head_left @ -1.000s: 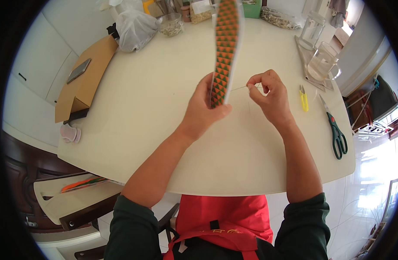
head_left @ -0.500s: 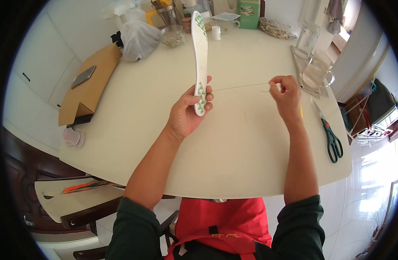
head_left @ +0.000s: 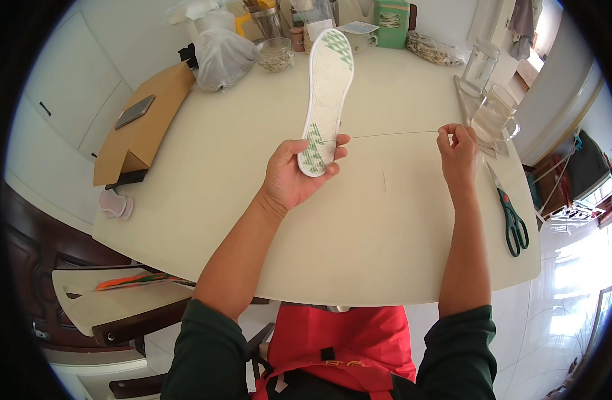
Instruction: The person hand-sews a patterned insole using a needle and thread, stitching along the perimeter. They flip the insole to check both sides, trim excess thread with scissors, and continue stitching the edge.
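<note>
The embroidered insole (head_left: 327,93) stood upright in the upper middle of the frame, lifted over the cream table (head_left: 359,247) that filled most of the view. On that table, the brown cardboard box (head_left: 146,123) lay at the upper left and the green-handled scissors (head_left: 514,227) at the right edge. The insole had just been turned: a second earlier its orange-and-green patterned face showed, then it came nearly edge-on, and now the pale reverse faced the camera broadly, with green stitches at its top and bottom ends. The left hand (head_left: 294,175), low in the middle of the frame, gripped the insole's bottom end, thumb along its left edge and fingers wrapped behind, their tips showing past the right edge. The right hand (head_left: 461,152) had travelled well out to the right of centre, thumb and forefinger pressed together on the thread (head_left: 393,135); whether a needle sat in that pinch, I could not tell. The thread, smallest of all, had lengthened between the hands and ran almost straight from the insole's lower part to those fingertips. Judging by this, a stitch was being drawn through and the slack was nearly taken up, with the reverse turned into view.
</note>
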Motion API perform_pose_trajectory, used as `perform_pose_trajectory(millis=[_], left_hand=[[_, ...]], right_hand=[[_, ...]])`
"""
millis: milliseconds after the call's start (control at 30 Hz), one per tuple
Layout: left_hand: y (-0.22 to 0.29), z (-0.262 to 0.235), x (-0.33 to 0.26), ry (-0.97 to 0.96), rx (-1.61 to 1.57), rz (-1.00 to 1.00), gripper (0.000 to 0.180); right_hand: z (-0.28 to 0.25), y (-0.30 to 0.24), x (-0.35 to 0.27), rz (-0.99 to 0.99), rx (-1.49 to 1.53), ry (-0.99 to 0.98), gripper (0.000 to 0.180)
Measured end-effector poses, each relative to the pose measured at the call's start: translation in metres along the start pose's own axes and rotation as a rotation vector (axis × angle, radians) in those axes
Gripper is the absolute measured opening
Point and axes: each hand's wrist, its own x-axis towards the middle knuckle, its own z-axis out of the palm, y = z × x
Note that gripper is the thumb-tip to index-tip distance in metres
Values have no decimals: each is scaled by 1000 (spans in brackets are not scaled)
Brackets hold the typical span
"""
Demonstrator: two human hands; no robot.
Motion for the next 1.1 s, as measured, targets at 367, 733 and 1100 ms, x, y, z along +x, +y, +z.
perform_pose_trajectory(millis=[367,733,1100], left_hand=[[-4,-5,3,14,75,3,65],[-34,-6,0,-39,51,-117,49],[-35,11,-2,66,332,-65,50]], right_hand=[[-1,-28,-14,-130,152,84,21],[33,-76,-72,-427,527,-254,15],[37,-76,-83,-264,451,-510,8]])
